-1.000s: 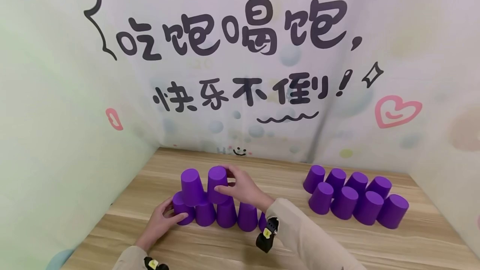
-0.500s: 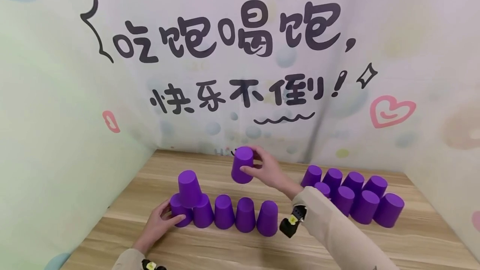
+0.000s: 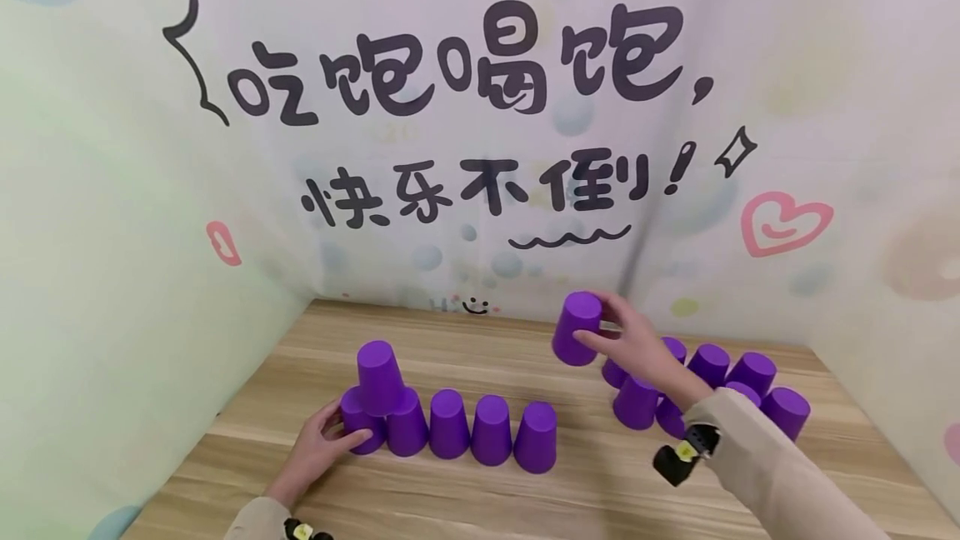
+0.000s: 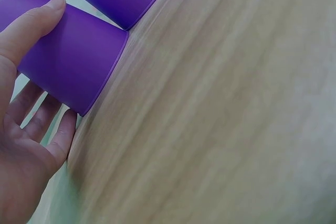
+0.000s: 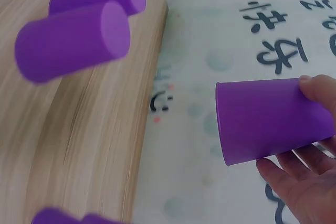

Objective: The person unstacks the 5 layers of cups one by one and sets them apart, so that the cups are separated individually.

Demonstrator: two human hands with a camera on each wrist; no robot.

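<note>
A row of several upside-down purple cups (image 3: 448,425) stands on the wooden table, left of centre. Bridging the two leftmost cups sits another purple cup (image 3: 379,377). My left hand (image 3: 311,450) holds the row's leftmost cup (image 4: 79,45), thumb on the near side and fingers at the far side. Up in the air at the right, my right hand (image 3: 633,348) grips a purple cup (image 3: 573,330) by its side, closed end up. The right wrist view shows this cup (image 5: 273,119) between thumb and fingers, apart from the other cups.
More upside-down purple cups (image 3: 787,412) stand grouped at the table's right, partly hidden behind my right hand and forearm. A printed cloth backdrop (image 3: 480,265) rises behind the table (image 3: 420,498), with cloth on both sides too.
My right hand has lifted its cup off the row's upper level and carried it right, towards the right-hand group. My left hand stays at the leftmost cup.
</note>
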